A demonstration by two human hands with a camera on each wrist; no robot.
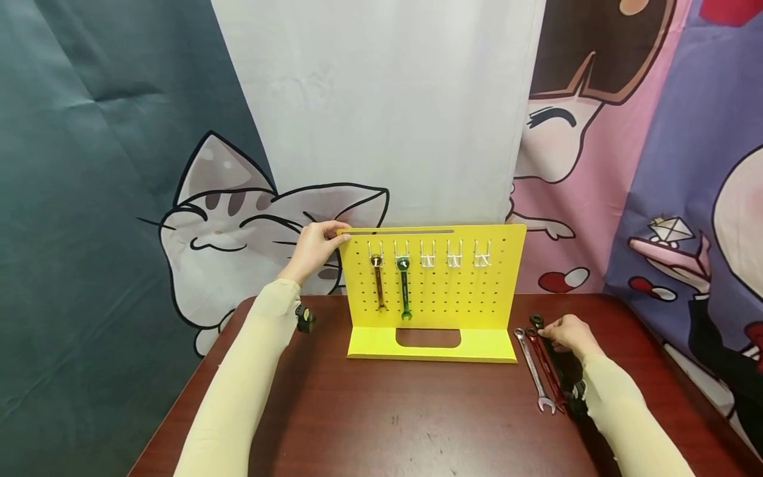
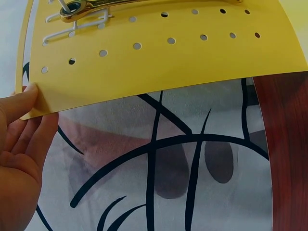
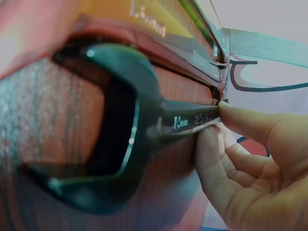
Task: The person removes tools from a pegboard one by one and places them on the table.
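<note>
Cloth (image 1: 381,99) printed with cartoon figures hangs behind a reddish-brown table (image 1: 357,411), on which a yellow pegboard (image 1: 441,295) stands upright on its own base. The person's left hand (image 1: 316,245) pinches the board's upper left corner, thumb in front and fingers behind; a hard pull there would probably tip or skew the board and set whatever hangs on it swinging. The right hand (image 1: 571,334), at the table's right side, grasps a dark wrench (image 3: 166,118) by its shaft between thumb and fingers; whether it is fully off the wood cannot be told. Just beside it lie a red wrench (image 1: 544,361) and, farther left, a silver wrench (image 1: 532,368), so close that a sideways lift could drag or knock them. That narrow pinch might also let the heavy open end pivot. A gold wrench (image 1: 379,285) and a green wrench (image 1: 405,288) hang at the board's left; three bare white hooks (image 1: 455,262) follow, short enough that a poorly aligned ring could slip off.
</note>
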